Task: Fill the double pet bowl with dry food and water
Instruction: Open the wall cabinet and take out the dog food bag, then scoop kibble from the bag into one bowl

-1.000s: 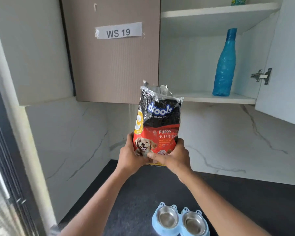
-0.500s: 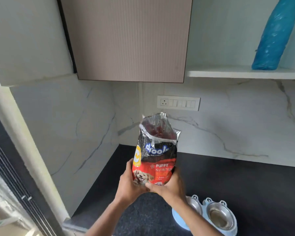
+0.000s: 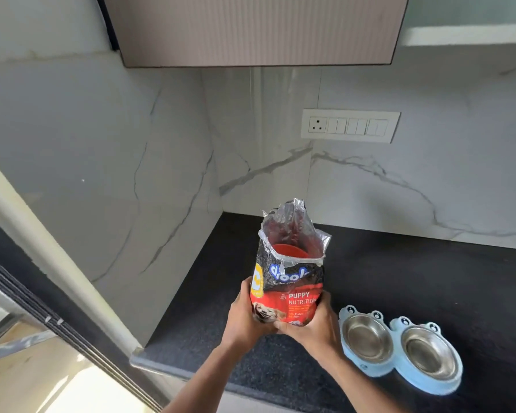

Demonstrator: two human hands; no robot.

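An opened black-and-red bag of puppy food (image 3: 289, 281) stands upright above the black counter (image 3: 399, 281), its torn top gaping, with something red showing inside. My left hand (image 3: 245, 318) grips its lower left side and my right hand (image 3: 313, 326) grips its lower right. To the right of my right hand, on the counter, sits the light blue double pet bowl (image 3: 399, 344) with two steel cups, both bare inside.
A marble wall closes the counter on the left and behind, with a switch panel (image 3: 350, 125) on the back wall. A closed upper cabinet (image 3: 251, 28) hangs overhead. The counter's front edge (image 3: 173, 366) runs below my arms.
Both hands have brought the bag down from cabinet height to just above the counter. The view has tilted down, so the shelf with the blue bottle has left the frame.
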